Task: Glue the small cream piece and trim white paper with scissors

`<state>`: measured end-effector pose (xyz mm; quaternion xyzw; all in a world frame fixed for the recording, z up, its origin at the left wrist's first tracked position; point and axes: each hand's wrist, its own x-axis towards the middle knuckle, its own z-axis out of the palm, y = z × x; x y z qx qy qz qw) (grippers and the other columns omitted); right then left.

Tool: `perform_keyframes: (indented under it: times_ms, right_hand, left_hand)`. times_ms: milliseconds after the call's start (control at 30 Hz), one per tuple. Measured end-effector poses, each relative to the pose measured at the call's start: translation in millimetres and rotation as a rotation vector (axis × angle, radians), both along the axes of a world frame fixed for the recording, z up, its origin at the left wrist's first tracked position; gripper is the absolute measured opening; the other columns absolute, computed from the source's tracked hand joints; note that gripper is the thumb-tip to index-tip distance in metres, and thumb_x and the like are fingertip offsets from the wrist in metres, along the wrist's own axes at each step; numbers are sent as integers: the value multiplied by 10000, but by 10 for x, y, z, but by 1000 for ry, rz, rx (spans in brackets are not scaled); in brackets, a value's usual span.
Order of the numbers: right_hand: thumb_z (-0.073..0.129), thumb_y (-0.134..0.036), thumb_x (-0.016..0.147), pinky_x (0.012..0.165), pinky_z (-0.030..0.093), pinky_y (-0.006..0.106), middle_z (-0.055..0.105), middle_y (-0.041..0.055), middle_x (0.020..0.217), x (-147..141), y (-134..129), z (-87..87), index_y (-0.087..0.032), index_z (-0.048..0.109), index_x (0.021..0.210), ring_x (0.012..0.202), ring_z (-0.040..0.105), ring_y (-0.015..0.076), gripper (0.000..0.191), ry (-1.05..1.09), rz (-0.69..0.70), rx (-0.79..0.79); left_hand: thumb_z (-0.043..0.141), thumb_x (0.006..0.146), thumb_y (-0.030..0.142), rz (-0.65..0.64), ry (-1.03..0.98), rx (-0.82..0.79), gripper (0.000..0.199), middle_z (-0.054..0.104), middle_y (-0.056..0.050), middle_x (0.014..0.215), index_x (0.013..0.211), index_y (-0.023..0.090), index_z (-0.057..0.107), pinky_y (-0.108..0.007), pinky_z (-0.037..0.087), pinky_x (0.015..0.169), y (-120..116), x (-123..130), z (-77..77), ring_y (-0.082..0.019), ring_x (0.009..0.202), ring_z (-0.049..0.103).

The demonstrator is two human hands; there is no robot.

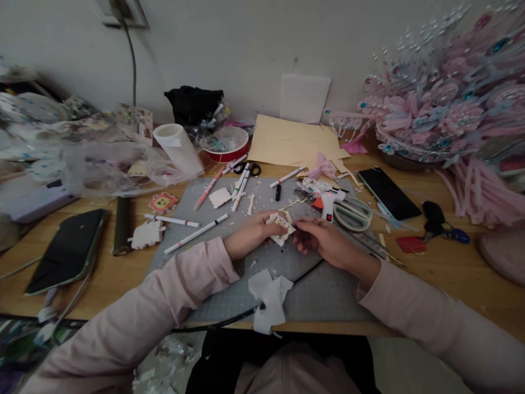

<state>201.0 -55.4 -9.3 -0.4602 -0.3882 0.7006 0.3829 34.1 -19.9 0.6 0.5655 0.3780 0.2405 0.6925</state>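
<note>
So the left hand (pixel 253 234) is pinching a small cream cutout (pixel 280 227) with dark marks on it; right hand (pixel 324 238) is just beside its right edge, fingers curled, can't tell if they're gripping anything; the glue gun (pixel 328 205) and scissors (pixel 353 214) crowd the space just beyond the right hand; markers (pixel 197 233) lie left of the left hand; nearer than both hands there's some open gray mat (pixel 229 290), then white paper (pixel 268 298) by the surface (pixel 320 328) edge.

Card (pixel 280 229) markings unclear, pink ornaments (pixel 445 112) cut off
</note>
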Motion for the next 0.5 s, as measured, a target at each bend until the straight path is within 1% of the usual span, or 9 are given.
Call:
perform_keyframes:
  times_ms: [133,233,367,500]
  right_hand:
    - [586,-320,735,429,378,196,601,-19,570,-16,6,-1,-156,570,687,446,522,72,171,-57,-9,7]
    - [613,-320,724,445,392,197,596,-30,570,-13,1,-3,-159,568,712,453,522,71,168,-55,14,22]
    - [621,-331,727,459,401,203,592,-38,568,1,-8,-4,-163,570,731,451,515,69,176,-22,53,39]
    - [607,-334,745,455,397,200,588,-43,571,8,-12,-11,-165,564,731,448,513,66,174,-28,63,63]
  left_hand:
    - [574,668,241,-41,0,36,100,544,37,622,692,148,548,-210,304,514,-5,4,29,-93,559,443]
    - [569,675,239,-62,1,53,99,548,31,621,686,144,548,-213,313,529,2,3,26,-97,571,448]
    - [582,665,267,-28,29,24,129,538,39,615,716,153,548,-213,300,490,10,-3,-6,-93,532,431]
    - [590,653,275,-9,50,23,138,508,50,590,705,159,537,-208,283,464,4,0,-4,-87,510,407]
